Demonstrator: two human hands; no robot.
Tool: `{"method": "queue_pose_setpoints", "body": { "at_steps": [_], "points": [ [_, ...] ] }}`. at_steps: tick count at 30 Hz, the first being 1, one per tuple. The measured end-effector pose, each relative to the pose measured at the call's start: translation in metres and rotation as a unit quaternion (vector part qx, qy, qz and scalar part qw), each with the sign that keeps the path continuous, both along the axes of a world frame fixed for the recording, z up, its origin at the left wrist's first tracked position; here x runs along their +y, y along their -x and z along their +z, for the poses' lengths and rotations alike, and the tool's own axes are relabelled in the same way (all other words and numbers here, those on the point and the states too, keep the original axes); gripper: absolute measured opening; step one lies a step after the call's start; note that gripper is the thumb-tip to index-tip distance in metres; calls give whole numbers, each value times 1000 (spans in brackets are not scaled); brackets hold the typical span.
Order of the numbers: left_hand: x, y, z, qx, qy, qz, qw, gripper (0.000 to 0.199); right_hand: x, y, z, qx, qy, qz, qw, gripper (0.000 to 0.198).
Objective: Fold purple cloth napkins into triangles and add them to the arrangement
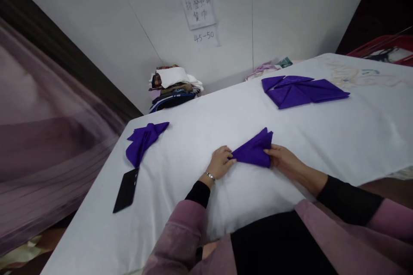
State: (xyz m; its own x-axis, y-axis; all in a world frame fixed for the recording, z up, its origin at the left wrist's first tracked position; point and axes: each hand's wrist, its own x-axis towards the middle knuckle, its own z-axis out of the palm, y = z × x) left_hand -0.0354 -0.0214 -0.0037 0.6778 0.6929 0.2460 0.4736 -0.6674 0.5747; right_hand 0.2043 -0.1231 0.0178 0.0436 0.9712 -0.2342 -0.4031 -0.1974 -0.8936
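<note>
A purple cloth napkin [254, 149], folded into a fan-like wedge, lies between my hands over the white tablecloth [200, 124]. Its narrow tip points left, and my left hand [221, 162] pinches it there, with a bracelet on that wrist. At the wide right end, my right hand [281, 159] grips the edge between thumb and fingers. The layered points of the cloth stick up at the top right of the wedge. Part of the right fingers is hidden behind the napkin.
Left on the table is a folded purple napkin [142, 142] touching a black phone-like slab [126, 191]. Several folded purple napkins [295, 91] lie at the back right. Behind the table stand a clothes pile [174, 88] and a wall with a handwritten sign [199, 10].
</note>
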Motion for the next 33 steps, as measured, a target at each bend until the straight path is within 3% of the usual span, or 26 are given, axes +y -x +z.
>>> {"method": "queue_pose_setpoints", "body": {
  "at_steps": [8, 21, 33],
  "points": [
    [-7, -16, 7, 31, 43, 50, 997, 13, 26, -17, 5, 8, 50, -5, 999, 25],
    [-10, -16, 11, 70, 29, 45, 996, 14, 49, -25, 6, -53, 99, -57, 992, 23],
    [-8, -14, 6, 56, 19, 33, 998, 12, 72, -40, 3, -106, 71, -62, 990, 25]
  ]
}}
